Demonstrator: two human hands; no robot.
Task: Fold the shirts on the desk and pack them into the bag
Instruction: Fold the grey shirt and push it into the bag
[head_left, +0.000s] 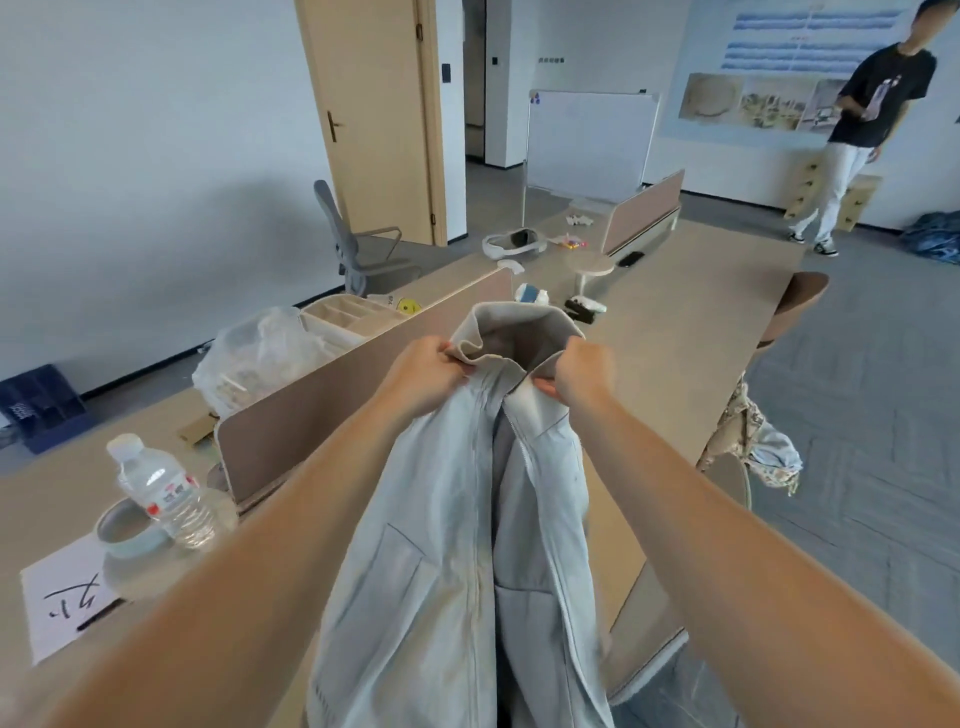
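Your near left: paper (62, 597) with ink marks lies flat on the desk (665, 374), with a pen (101, 621) on its near edge. Just behind it is a cup (127, 530), and a water bottle (166, 493) stands upright, touching the cup, cap on.

The shirt (452, 545) is off the desk, hanging between your forearms over the near edge. It's light grey, the front is parted along the zip, and the hood stands open on top.

The left grip (431, 376) is clamped on the left collar edge, fingers curled into the fabric. The right grip (584, 376) is clamped on the right collar edge the same way. The grips are level, with the hood opening between them.

Left of the grips, a divider (337, 395) runs along the desk. Behind it are a clear plastic bag (260, 358), stuffed full, and a tray (337, 312). On your right, patterned cloth (748, 441) is draped over a chair at the desk edge.

Further along the desk are small clutter and a white headset (511, 241). Beyond that are a grey office chair (358, 244), a door (369, 114) and a whiteboard (589, 140). A person (862, 130) stands at far right.
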